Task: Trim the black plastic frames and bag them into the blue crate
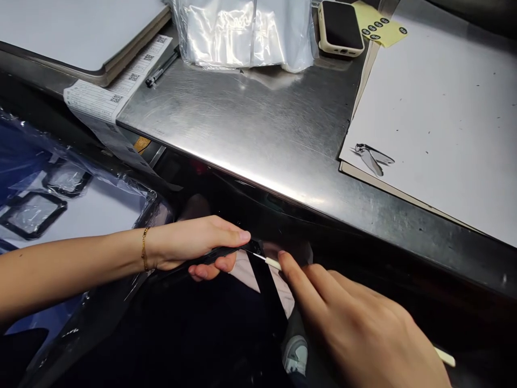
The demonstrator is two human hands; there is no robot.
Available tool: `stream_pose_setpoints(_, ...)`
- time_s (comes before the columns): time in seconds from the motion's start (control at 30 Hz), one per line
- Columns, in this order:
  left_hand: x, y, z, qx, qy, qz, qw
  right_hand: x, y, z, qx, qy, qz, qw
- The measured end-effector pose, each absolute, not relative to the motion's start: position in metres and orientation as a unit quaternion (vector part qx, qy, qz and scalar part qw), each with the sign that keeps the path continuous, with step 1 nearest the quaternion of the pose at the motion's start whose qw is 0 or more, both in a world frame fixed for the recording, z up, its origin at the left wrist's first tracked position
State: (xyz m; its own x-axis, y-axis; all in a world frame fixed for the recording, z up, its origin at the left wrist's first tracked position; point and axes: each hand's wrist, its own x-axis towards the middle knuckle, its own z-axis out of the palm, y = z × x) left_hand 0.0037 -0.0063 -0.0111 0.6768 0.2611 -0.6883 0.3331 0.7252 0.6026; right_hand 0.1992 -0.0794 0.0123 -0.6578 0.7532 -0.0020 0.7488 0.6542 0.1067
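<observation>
My left hand is closed on a thin black piece, thumb on top and fingers curled beneath. Its full shape is lost against the dark clothing. In my right hand is a slim tool with a cream handle, its back end showing past the wrist. The tool's thin metal tip points left and reaches the black piece beside my left thumb; whether it touches cannot be made out. Below the tip a dark strip runs down over a light pink cloth.
Ahead lies a metal table with a nail clipper on a white board. Farther back are a phone, plastic bags, a sticker sheet and a pen. Black frames sit in a plastic-lined bin at left.
</observation>
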Motion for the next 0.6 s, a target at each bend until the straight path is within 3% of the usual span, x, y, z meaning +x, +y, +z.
stream_pose_setpoints(0.47, 0.005, -0.010, -0.018, 0.338, 0.407, -0.032, 0.848, 0.196, -0.093, 0.005, 0.397, 0.911, 0.018, 0.106)
stream_pose_setpoints(0.6, 0.003, -0.010, -0.019, 0.339, 0.404, -0.032, 0.849, 0.198, -0.090, 0.004, 0.424, 0.902, 0.009, 0.084)
